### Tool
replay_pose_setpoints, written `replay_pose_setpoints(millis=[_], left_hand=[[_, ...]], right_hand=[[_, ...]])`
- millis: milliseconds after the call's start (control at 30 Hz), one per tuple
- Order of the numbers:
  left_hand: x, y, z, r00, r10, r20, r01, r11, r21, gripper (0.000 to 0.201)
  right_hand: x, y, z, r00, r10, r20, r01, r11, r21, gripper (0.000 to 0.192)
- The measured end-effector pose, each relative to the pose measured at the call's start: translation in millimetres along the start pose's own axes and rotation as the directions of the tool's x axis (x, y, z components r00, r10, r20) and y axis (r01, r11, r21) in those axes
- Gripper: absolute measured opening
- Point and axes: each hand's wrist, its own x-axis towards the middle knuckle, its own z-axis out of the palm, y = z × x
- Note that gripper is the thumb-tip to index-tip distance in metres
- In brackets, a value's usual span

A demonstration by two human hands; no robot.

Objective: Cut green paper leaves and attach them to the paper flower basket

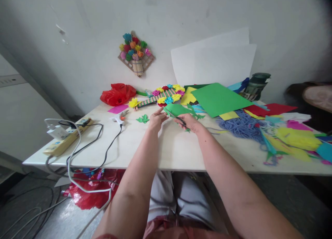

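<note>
My right hand [190, 122] is closed round the dark handles of a pair of scissors [181, 121], whose blades point up and left toward my other hand. The fingers of my left hand [158, 119] pinch a small bit of green paper [168, 113] at the blade tips; its exact shape is partly hidden. Just beyond both hands lies a larger green paper piece [178, 109], with cut green scraps [193, 111] to its right. Left of my left hand, several green paper leaves [143, 118] lie together on the table [178, 152].
A glue gun [119, 119] and a power strip [67, 139] with cables occupy the left. Behind are a red plastic bag [117, 94] and a woven panel with paper flowers [155, 98]. Green card [220, 99], blue yarn [241, 125] and a dark jar [256, 87] are rightward.
</note>
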Motion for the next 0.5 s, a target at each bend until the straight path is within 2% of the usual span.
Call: replay_pose_setpoints(millis=[167, 367, 500], left_hand=[[-2.3, 4.0, -0.1, 1.000, 0.007, 0.023, -0.008, 1.000, 0.012, 0.064], [-6.3, 11.4, -0.2, 0.998, 0.024, 0.053, -0.025, 1.000, 0.017, 0.087], [-7.4, 12.3, 1.0, 1.000, 0.009, 0.024, -0.009, 1.000, -0.009, 0.079]], right_hand=[[0.3, 0.6, 0.0, 1.000, -0.023, 0.009, 0.023, 1.000, -0.008, 0.024], [0.5, 0.8, 0.0, 1.000, -0.023, 0.017, 0.023, 0.999, -0.029, 0.025], [1.7, 2.6, 1.7, 0.999, -0.031, 0.017, 0.032, 0.999, -0.033, 0.025]])
